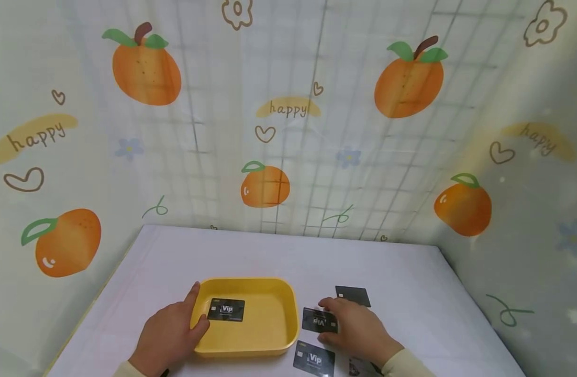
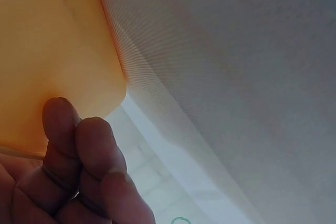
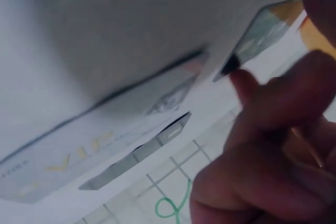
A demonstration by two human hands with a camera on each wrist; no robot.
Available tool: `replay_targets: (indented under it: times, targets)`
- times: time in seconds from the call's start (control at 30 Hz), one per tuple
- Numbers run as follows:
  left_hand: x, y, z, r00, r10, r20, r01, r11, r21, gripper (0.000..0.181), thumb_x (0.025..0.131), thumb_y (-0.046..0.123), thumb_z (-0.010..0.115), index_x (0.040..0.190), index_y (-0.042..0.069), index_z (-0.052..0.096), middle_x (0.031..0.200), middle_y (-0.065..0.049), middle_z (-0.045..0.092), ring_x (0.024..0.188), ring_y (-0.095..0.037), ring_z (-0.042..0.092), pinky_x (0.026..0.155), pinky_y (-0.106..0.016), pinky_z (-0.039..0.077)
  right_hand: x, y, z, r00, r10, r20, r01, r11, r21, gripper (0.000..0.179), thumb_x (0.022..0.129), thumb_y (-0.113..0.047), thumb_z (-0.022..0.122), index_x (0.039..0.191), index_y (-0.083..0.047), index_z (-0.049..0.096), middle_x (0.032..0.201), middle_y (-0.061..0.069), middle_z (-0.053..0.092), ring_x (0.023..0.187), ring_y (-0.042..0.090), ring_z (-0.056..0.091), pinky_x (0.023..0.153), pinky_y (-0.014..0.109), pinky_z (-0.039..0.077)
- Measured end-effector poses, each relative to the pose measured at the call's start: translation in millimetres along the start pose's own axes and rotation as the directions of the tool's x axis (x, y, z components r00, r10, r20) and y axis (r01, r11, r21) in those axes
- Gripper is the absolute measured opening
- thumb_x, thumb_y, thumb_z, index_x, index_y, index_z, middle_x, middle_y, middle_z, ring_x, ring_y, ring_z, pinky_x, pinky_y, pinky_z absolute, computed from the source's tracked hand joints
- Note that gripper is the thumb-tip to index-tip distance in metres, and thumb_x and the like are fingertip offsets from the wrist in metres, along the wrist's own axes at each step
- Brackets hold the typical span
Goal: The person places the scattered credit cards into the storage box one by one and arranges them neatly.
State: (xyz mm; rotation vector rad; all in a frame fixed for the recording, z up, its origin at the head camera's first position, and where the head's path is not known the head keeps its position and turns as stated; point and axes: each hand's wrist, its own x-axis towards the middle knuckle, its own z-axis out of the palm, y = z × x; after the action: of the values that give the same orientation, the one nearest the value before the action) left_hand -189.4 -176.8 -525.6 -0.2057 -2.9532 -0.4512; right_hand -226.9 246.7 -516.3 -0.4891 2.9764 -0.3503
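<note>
A yellow tray [image 1: 251, 343] sits on the white table, with a black Vip card [image 1: 234, 315] lying in its left part. My left hand [image 1: 168, 332] grips the tray's left side, thumb over the rim and fingers against the outer wall [image 2: 68, 51]. Right of the tray, another black Vip card [image 1: 312, 320] lies upside down to my view. My right hand [image 1: 359, 327] pinches that card by its edges between thumb and forefinger. In the right wrist view the card [image 3: 268, 32] shows between these fingertips.
Nearer to me lies a Vip card [image 1: 314, 359], close to the tray's right corner. A plain dark card [image 1: 353, 296] lies beyond my right hand. Partly hidden under the right wrist is another card [image 1: 361, 367], its VIP lettering [image 3: 79, 150] seen up close. A printed curtain [image 1: 288, 146] hangs behind the table.
</note>
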Motion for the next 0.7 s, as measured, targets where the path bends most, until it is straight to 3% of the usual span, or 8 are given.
replay_targets:
  times: [0.13,0.3,0.43,0.7]
  targets:
    - [0.3,0.8,-0.7,1.0,0.004,-0.02,-0.004,1.0,0.008,0.075,0.097,0.043,0.066,0.16,0.009,0.045,0.074,0.002,0.06,0.063,-0.013,0.052,0.057,-0.039,0.049,5.0,2.0,-2.7,1.0,0.023,0.013,-0.024,0.997,0.08,0.071,0.067,-0.057,0.096,0.127,-0.029,0.07,0.106,-0.013,0.071,0.09,0.011,0.064,0.085,0.051,0.058]
    - [-1.2,3.7,-2.5,1.0,-0.015,-0.007,0.015,1.0,-0.006,0.075,0.097,0.043,0.066,0.16,0.01,0.046,0.075,0.003,0.06,0.064,-0.013,0.051,0.059,-0.04,0.049,8.9,3.1,-5.5,0.998,0.047,0.053,-0.054,0.986,0.157,0.074,0.064,-0.053,0.098,0.128,-0.028,0.07,0.1,-0.014,0.067,0.089,0.013,0.06,0.087,0.051,0.057]
    - [-4.0,3.9,-1.8,0.999,-0.033,0.004,0.033,0.999,-0.017,0.074,0.096,0.043,0.067,0.16,0.011,0.047,0.079,0.003,0.064,0.066,-0.012,0.053,0.061,-0.04,0.049,11.7,5.6,-4.3,0.994,0.035,0.104,-0.057,0.976,0.212,0.073,0.066,-0.05,0.099,0.129,-0.026,0.07,0.097,-0.012,0.065,0.088,0.015,0.058,0.087,0.051,0.057]
    - [0.2,2.7,-1.4,1.0,0.0,-0.03,0.0,1.0,0.004,0.075,0.095,0.043,0.068,0.159,0.009,0.047,0.073,0.004,0.059,0.064,-0.013,0.05,0.059,-0.039,0.05,19.9,8.5,-5.9,0.991,-0.003,0.133,-0.032,0.966,0.258,0.07,0.071,-0.041,0.099,0.13,-0.023,0.068,0.096,-0.007,0.064,0.086,0.017,0.057,0.085,0.047,0.054]
